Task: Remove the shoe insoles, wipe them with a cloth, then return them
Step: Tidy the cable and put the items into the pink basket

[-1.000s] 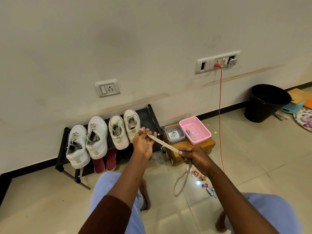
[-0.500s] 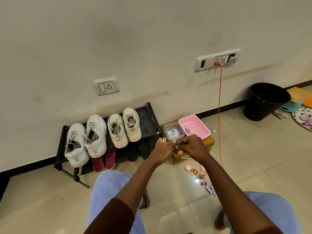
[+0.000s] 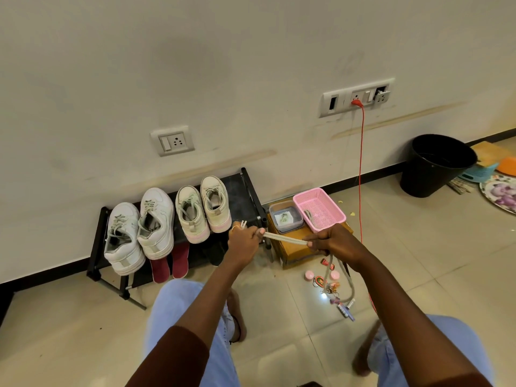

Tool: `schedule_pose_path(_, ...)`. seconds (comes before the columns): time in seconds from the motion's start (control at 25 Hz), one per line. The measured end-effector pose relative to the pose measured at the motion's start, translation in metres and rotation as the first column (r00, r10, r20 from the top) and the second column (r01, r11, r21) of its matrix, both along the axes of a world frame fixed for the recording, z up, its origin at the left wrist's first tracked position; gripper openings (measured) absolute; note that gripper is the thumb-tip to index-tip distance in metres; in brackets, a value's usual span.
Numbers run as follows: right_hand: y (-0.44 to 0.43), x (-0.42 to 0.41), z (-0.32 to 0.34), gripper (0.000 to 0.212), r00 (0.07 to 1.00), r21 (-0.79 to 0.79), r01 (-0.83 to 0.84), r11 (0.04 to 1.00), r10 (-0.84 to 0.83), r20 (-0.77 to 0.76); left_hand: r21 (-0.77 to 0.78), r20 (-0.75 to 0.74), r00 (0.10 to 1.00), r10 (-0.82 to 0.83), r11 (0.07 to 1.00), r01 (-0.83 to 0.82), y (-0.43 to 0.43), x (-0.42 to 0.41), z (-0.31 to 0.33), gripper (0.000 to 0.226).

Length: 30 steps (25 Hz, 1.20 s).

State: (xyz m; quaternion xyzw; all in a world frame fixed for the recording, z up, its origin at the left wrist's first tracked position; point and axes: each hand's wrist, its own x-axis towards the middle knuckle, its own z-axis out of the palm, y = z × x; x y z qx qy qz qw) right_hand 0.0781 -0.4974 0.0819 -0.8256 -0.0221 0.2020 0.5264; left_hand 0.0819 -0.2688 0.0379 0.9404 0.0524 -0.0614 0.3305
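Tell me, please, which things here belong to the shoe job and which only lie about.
In the job: left hand and right hand, both gripping a pale lace stretched between them; four pale shoes on the black rack; two dark red insoles below them.
Lying about: pink basket, clear box, cardboard box, black bin, red cable, key rings.
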Motion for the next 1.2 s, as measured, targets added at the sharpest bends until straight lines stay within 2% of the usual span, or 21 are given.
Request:
schedule_pose_path(0.12, 0.003, 0.002, 0.001, 0.016, 0.998, -0.115, -0.036, 0.993, 0.043, 0.054, 0.097, -0.037, 0.997, 0.064, 0.993, -0.06, 0.006, -0.002, -0.004, 0.034)
schedule_pose_path(0.32, 0.026, 0.003, 0.004, 0.018, 0.979, -0.241, -0.076, 0.967, 0.118, 0.164, -0.086, -0.066, 0.986, -0.151, 0.986, 0.145, -0.027, -0.018, 0.007, 0.039)
schedule_pose_path(0.4, 0.033, 0.003, 0.005, 0.016, 0.976, -0.242, -0.083, 0.967, 0.128, 0.175, -0.114, -0.075, 0.976, -0.205, 0.974, 0.196, -0.041, -0.022, 0.007, 0.038)
schedule_pose_path(0.56, 0.032, 0.003, 0.006, 0.017, 0.981, -0.21, -0.067, 0.975, 0.104, 0.167, -0.184, -0.062, 0.977, -0.205, 0.964, 0.191, -0.049, -0.023, 0.0, 0.034)
schedule_pose_path(0.76, 0.011, 0.002, 0.003, 0.018, 0.993, -0.171, -0.063, 0.983, 0.078, 0.084, -0.161, -0.043, 0.99, -0.134, 0.979, 0.126, -0.034, -0.02, -0.005, 0.032)
schedule_pose_path(1.04, -0.003, 0.005, 0.006, 0.02, 0.99, -0.261, -0.066, 0.963, 0.095, 0.1, -0.015, -0.047, 0.997, -0.062, 0.998, 0.061, -0.011, -0.019, -0.01, 0.032)
schedule_pose_path(1.2, 0.018, 0.003, 0.005, 0.018, 0.984, -0.267, -0.106, 0.958, 0.139, 0.108, -0.104, -0.038, 0.984, -0.171, 0.981, 0.167, -0.037, -0.027, 0.0, 0.037)
